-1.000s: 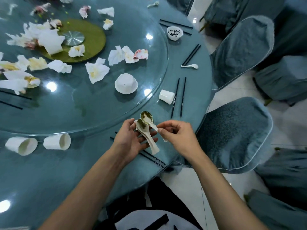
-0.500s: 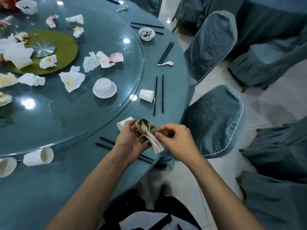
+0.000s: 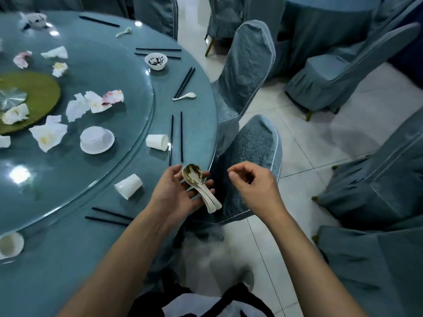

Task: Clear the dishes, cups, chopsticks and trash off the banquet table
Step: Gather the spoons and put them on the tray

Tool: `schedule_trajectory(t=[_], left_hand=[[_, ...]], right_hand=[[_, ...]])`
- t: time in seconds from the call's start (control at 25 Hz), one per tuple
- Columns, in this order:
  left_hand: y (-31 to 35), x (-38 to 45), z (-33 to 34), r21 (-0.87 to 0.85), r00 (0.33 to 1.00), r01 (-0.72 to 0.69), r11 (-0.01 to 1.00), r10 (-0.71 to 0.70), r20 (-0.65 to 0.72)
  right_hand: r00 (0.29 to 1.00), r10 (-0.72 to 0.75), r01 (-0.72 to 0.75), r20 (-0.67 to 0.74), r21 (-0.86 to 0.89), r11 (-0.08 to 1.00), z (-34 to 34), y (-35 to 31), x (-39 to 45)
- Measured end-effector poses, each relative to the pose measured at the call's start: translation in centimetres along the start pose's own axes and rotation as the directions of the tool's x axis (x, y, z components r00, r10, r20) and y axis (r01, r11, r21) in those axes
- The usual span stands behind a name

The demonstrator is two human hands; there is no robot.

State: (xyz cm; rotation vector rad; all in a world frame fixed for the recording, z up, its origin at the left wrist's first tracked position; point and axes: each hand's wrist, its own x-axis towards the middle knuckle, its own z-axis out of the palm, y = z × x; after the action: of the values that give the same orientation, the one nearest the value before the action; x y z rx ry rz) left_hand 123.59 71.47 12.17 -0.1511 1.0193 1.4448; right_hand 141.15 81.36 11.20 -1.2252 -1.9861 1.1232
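My left hand (image 3: pixel 176 195) holds a stack of white soup spoons (image 3: pixel 201 188) over the table's edge; the top one is smeared with green sauce. Just right of the stack, my right hand (image 3: pixel 254 188) hovers apart with loosely curled fingers and holds nothing. On the blue round table (image 3: pixel 68 259) lie tipped white cups (image 3: pixel 129 185) (image 3: pixel 158 141), black chopstick pairs (image 3: pixel 176 136) (image 3: pixel 109 217) (image 3: pixel 184 83), a white spoon (image 3: pixel 185 96), a small dirty bowl (image 3: pixel 156 61) and an upturned white bowl (image 3: pixel 96 140). Crumpled napkins (image 3: pixel 49 132) litter the glass turntable (image 3: pixel 68 170).
Blue-covered chairs (image 3: pixel 251 156) (image 3: pixel 247 62) stand close against the table's right edge, with more chairs (image 3: pixel 343 72) across the white tiled floor (image 3: pixel 304 138). Another cup (image 3: pixel 10 244) sits at the near left. A green mat (image 3: pixel 34 97) marks the turntable's centre.
My right hand has let go of the spoons and drawn off to the right. The stack now rests in my left hand alone, and my view has swung right along the table's edge.
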Motion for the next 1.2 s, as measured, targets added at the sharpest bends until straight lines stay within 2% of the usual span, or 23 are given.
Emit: schedule_trajectory(t=[0.28, 0.6, 0.92, 1.2], left_hand=[[-6.6, 1.3, 9.4, 0.024, 0.999, -0.027, 0.999, 0.028, -0.020], [-12.9, 4.1, 17.7, 0.031, 1.000, -0.019, 0.999, 0.019, 0.023], [-13.0, 8.0, 22.8, 0.018, 0.998, -0.046, 0.999, 0.045, 0.040], [-11.1, 14.8, 27.9, -0.009, 0.997, -0.074, 0.997, 0.074, 0.024]], right_hand=[[0.997, -0.066, 0.065, -0.030, -0.040, 0.997, -11.0, 5.5, 1.5], [0.997, -0.027, 0.025, -0.074, -0.036, 0.999, -20.5, 11.6, 3.2], [0.998, -0.014, 0.012, -0.066, -0.027, 1.000, -24.3, 14.2, 7.3], [1.000, -0.018, 0.017, -0.019, -0.029, 0.999, -26.6, 15.9, 16.0]])
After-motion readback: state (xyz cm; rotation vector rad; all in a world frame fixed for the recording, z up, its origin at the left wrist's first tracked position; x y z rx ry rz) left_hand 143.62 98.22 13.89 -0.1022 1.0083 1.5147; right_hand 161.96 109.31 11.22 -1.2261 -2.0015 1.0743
